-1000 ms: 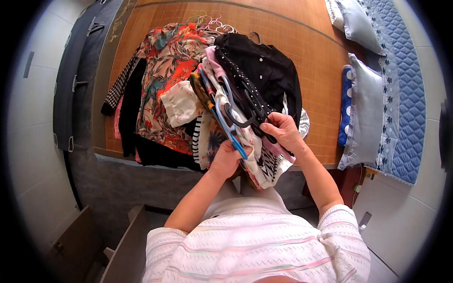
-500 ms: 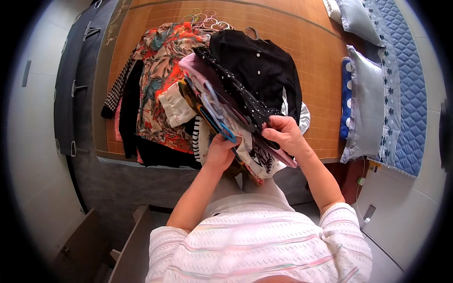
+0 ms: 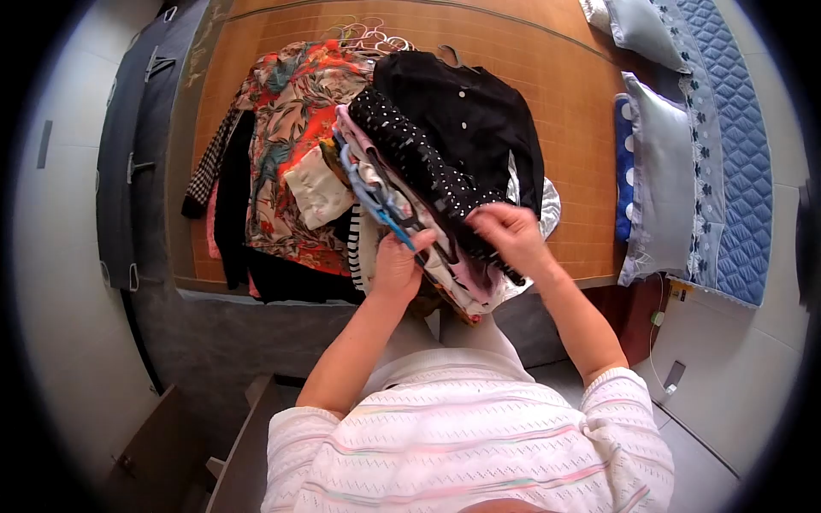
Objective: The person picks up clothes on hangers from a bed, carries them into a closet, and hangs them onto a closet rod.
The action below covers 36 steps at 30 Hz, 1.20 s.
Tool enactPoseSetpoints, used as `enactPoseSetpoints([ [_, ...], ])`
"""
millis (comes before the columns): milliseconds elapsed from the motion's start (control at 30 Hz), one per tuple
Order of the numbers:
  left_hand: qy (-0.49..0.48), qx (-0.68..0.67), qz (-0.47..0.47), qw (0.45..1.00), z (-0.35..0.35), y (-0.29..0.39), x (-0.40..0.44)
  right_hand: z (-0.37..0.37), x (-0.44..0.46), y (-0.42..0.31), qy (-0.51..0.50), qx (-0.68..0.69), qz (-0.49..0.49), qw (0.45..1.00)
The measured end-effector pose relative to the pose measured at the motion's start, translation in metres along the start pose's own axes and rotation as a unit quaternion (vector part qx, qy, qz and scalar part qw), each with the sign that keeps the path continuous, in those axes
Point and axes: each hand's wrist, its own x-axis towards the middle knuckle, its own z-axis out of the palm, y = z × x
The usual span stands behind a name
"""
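My left hand (image 3: 399, 263) is closed round the hangers of a bundle of garments, with a blue hanger (image 3: 392, 227) between its fingers. A black polka-dot garment (image 3: 419, 154) lies along the right side of the bundle. My right hand (image 3: 511, 237) is at that garment's edge, its fingers bent together and blurred; what they pinch, if anything, is hidden. Behind the bundle lies a black buttoned top (image 3: 500, 115) with its hook pointing away. An orange floral garment (image 3: 295, 120) is spread at the left, and a folded cream cloth (image 3: 318, 190) rests on it.
The garments lie on a brown mat (image 3: 581, 171) on a bed. Several hanger hooks (image 3: 368, 34) stick out behind the pile. Grey pillows (image 3: 658, 171) and a blue quilted cover (image 3: 735, 188) are at the right. An open drawer (image 3: 244, 445) is at the lower left.
The polka-dot garment has spread out along the bundle's right side, covering more of it. My left hand and the hangers have shifted slightly left. The dark hanger hook over the bundle no longer shows.
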Motion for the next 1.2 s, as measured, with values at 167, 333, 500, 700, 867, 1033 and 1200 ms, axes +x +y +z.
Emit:
enactPoseSetpoints([
  [167,0.004,-0.097,0.007,0.995,-0.008,0.024,-0.030,-0.098,0.009,-0.039,0.161,0.067,-0.045,0.984],
  [333,-0.029,-0.126,0.057,0.990,0.020,0.051,-0.091,-0.196,-0.021,-0.085,0.238,-0.049,-0.111,0.964],
  [500,-0.104,-0.091,0.180,0.974,0.053,0.033,-0.143,-0.289,-0.086,-0.101,0.345,-0.120,-0.134,0.921],
  [700,-0.249,-0.050,0.243,0.936,0.090,-0.010,-0.102,-0.420,-0.200,-0.071,0.409,-0.205,-0.145,0.877],
  [867,-0.378,-0.002,0.215,0.900,0.131,-0.051,-0.024,-0.443,-0.205,-0.020,0.412,-0.358,-0.081,0.834],
  [1033,-0.309,-0.001,0.108,0.945,0.175,-0.098,0.049,-0.427,-0.198,-0.028,0.366,-0.522,0.006,0.770],
  [1200,-0.318,0.063,0.022,0.946,0.187,-0.175,0.155,-0.420,-0.195,-0.041,0.408,-0.419,0.055,0.809],
])
